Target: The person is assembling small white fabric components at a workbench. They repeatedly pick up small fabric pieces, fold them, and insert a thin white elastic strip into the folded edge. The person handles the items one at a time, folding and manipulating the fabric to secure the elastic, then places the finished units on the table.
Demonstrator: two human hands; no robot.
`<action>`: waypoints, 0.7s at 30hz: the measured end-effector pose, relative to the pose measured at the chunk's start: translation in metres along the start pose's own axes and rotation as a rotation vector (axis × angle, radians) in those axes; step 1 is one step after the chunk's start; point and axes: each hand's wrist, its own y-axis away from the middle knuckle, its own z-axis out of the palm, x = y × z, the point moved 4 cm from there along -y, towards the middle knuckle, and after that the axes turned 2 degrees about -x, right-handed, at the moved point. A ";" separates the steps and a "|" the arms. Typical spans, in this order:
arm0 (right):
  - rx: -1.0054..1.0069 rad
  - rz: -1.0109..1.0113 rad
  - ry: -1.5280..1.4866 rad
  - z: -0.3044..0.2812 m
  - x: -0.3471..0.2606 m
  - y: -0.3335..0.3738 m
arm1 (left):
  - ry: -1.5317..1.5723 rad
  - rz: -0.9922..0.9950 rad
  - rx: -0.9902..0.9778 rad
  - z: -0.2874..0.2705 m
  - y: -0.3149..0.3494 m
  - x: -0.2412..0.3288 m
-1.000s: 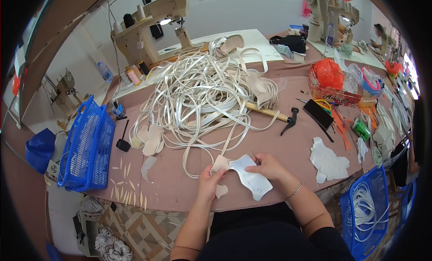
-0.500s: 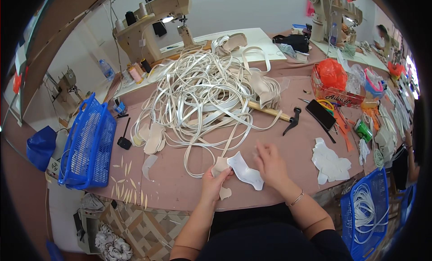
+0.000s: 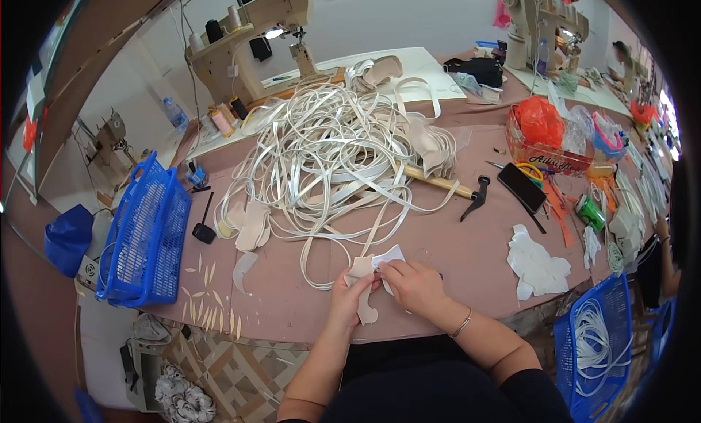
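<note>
My left hand (image 3: 346, 300) pinches a beige, curved-edged cut piece (image 3: 366, 308) that hangs below its fingers near the table's front edge. A white shaped piece (image 3: 391, 255) lies against it, partly covered by my right hand (image 3: 416, 286). The right fingertips are closed together at the edge where the two pieces meet, touching the left thumb. What exactly is between the right fingertips is hidden. Just beyond the hands spreads a large tangle of cream and white straps (image 3: 328, 160), with one strap running down to the beige piece.
A hammer (image 3: 476, 198) and a black phone (image 3: 521, 187) lie right of the straps. White cut pieces (image 3: 537, 262) are stacked at the right, beige ones (image 3: 253, 227) at the left. Blue baskets (image 3: 157, 233) stand left. Sewing machines (image 3: 252, 36) are behind.
My right hand has come left and down onto the white piece, meeting my left hand. The white piece is now mostly covered. My left hand has hardly moved.
</note>
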 end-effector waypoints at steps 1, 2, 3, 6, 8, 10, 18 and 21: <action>-0.007 0.000 0.004 0.000 0.000 0.000 | 0.000 -0.003 -0.009 -0.001 0.000 -0.001; -0.014 0.000 0.008 0.000 0.000 0.000 | 0.000 -0.005 -0.018 -0.002 -0.001 -0.002; -0.001 -0.006 0.005 0.002 0.000 0.000 | 0.000 -0.008 -0.027 -0.003 -0.001 -0.003; 0.023 -0.018 0.005 0.004 0.001 0.002 | -0.005 -0.013 -0.038 -0.002 0.000 -0.003; 0.018 -0.022 0.010 0.003 0.000 0.001 | -0.004 -0.011 -0.025 -0.002 -0.001 -0.005; 0.010 -0.015 0.011 0.004 0.000 0.001 | -0.002 -0.013 -0.021 -0.003 -0.001 -0.006; 0.031 0.037 -0.076 0.005 0.003 0.002 | 0.046 -0.039 -0.036 -0.007 -0.003 -0.013; 0.040 0.067 -0.126 0.005 0.004 0.002 | 0.061 -0.036 -0.030 -0.007 -0.004 -0.014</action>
